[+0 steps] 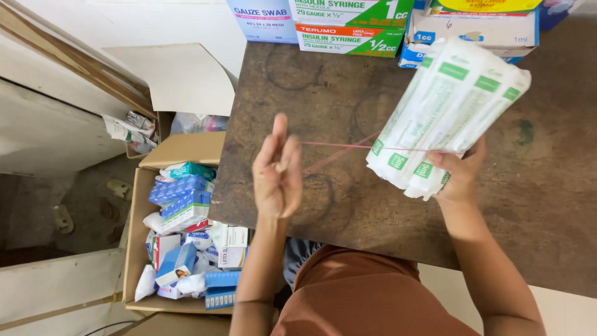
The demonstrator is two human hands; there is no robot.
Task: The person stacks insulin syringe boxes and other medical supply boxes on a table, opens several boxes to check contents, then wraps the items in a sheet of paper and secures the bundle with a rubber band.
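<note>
Right hand (459, 177), right of centre: clamped under the lower end of a bundle of flat white-and-green sealed packets (444, 115), fanned up toward the upper right. Thumb sits on the front face.

Left hand (278, 171), centre frame: fingers pinched narrow on a thin pink rubber band (348, 147). The band is stretched taut, running across to the bundle at the right thumb, with a second strand angling lower down. It looks hooked on at the bundle end, though the exact catch point is hidden behind the packets.

Progress, my read: packets are gathered and stacked, band is on at one side and under tension. Not yet wrapped around the stack, and no finished loop is visible across the packets.

All of this is above a dark worn wooden tabletop (323, 81).

Containers:
- Open cardboard box (134, 230), lower left on the floor: packed with a loose jumble of small blue, white and teal medical cartons and sachets.
- Top edge of frame: stacked supply cartons (351, 25), blue, green-white and orange, closed, contents not visible.
</note>
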